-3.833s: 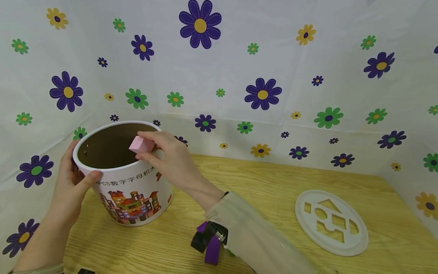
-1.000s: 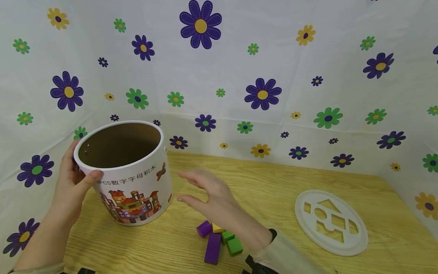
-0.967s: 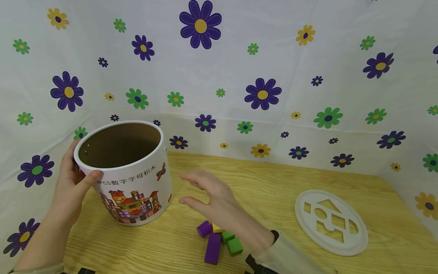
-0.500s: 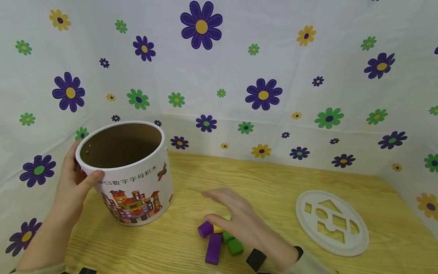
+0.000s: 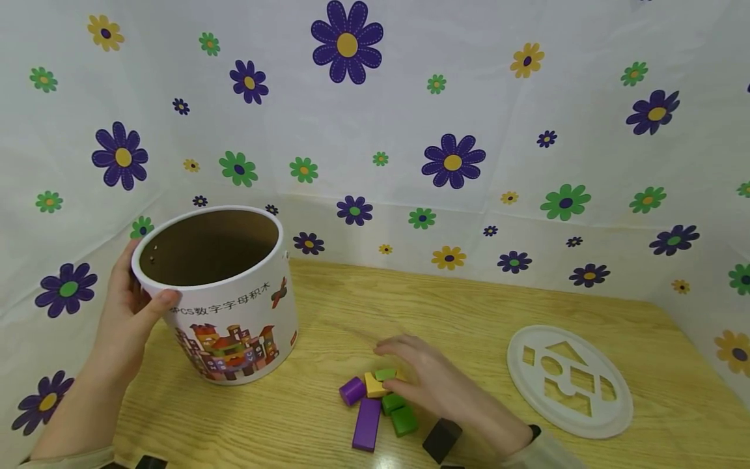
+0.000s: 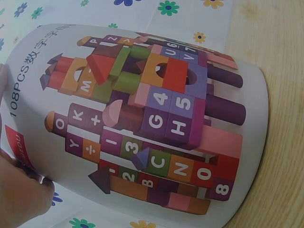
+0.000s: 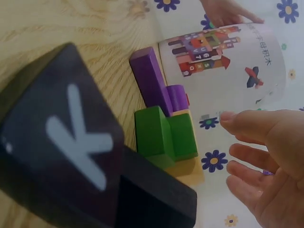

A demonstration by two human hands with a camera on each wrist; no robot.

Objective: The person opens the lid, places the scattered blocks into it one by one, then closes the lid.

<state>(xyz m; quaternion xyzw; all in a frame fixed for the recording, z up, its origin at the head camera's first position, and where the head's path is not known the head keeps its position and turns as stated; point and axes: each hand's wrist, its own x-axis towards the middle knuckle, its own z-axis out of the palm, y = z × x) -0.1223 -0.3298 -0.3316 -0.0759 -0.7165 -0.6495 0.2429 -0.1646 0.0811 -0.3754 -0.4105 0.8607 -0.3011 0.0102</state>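
Note:
My left hand [image 5: 125, 322] grips the side of a white cardboard bucket [image 5: 281, 326] near its rim, thumb across the printed front. The bucket stands without a lid, its inside dark; the left wrist view shows its picture of lettered blocks [image 6: 156, 123]. My right hand [image 5: 430, 378] hovers with parted fingers over a small cluster of toy blocks, its thumb overlapping the yellow block [image 5: 373, 385]. Around it lie a purple cylinder [image 5: 352, 391], a purple rectangular block [image 5: 366, 425] and green blocks [image 5: 403, 421]. In the right wrist view the fingers [image 7: 244, 190] hold nothing.
A white round lid [image 5: 521, 394] with shaped cut-outs lies flat at the right of the wooden table [image 5: 328, 312]. A dark block marked K [image 7: 71, 137] fills the right wrist view's foreground. A flowered white sheet [image 5: 387, 117] encloses the back and sides.
The pink block that my right hand held over the bucket has left view. That hand has moved right and down from the bucket to the block cluster. My left hand keeps its grip.

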